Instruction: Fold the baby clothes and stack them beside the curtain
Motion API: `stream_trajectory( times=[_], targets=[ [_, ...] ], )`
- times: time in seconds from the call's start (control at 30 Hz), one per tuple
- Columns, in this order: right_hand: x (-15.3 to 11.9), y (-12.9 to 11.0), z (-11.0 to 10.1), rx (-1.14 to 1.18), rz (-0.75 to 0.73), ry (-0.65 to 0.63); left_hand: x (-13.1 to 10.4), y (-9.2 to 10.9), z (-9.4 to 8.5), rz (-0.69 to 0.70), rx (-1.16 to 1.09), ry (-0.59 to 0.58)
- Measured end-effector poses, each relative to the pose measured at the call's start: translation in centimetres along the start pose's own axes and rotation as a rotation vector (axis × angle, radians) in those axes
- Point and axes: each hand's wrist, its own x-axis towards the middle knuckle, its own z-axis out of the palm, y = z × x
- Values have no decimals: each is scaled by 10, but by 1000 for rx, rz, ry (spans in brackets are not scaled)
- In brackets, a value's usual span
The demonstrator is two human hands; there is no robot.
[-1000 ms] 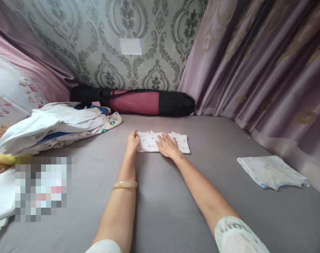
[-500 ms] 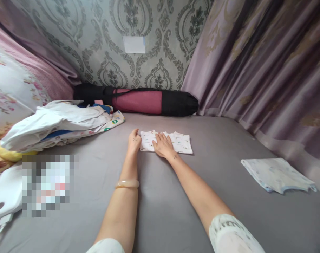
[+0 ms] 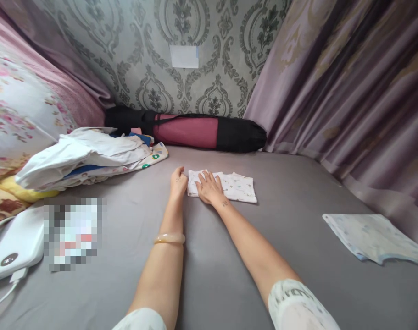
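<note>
A small white printed cloth (image 3: 238, 188), folded flat, lies on the grey bed sheet (image 3: 229, 256) ahead of me. My left hand (image 3: 179, 181) rests at the cloth's left edge, fingers curled against it. Flat on the left half of the cloth lies my right hand (image 3: 209, 189), fingers spread and pressing down. A pale bangle (image 3: 169, 238) circles my left forearm.
A pile of white and coloured clothes (image 3: 88, 156) sits at the left. A folded pale blue cloth (image 3: 374, 236) lies at the right. A black and pink roll bag (image 3: 188, 130) lies along the wall. A white device (image 3: 12, 250) with a cable is at the near left. Curtains hang at the right.
My right hand has slid leftward across the cloth toward my left hand. The view has shifted a little to the left.
</note>
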Motion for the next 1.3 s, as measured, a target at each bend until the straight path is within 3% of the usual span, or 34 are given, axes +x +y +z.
stream_trajectory(
  times=[0.2, 0.3, 0.53, 0.67, 0.77, 0.97, 1.17, 1.3],
  targets=[
    [8, -23, -6, 24, -77, 35, 2, -1, -1, 1, 2, 20],
    [12, -35, -1, 21, -161, -23, 3, -1, -1, -1, -12, 47],
    [13, -39, 3, 79, -149, -92, 2, -1, -2, 21, 0, 54],
    [7, -27, -12, 170, -132, -28, 2, -1, 1, 54, 21, 31],
    [-2, -5, -23, 157, -59, 25, 2, 0, 4, 80, 58, 16],
    [-18, 41, -24, 55, 54, -15, 0, 1, 10, 87, 107, 5],
    [-17, 45, -9, 37, 61, 20, -7, 8, 11, 126, 142, -14],
    [-17, 48, -13, 90, 53, 1, -15, 19, 11, 135, 199, -43]
  ],
)
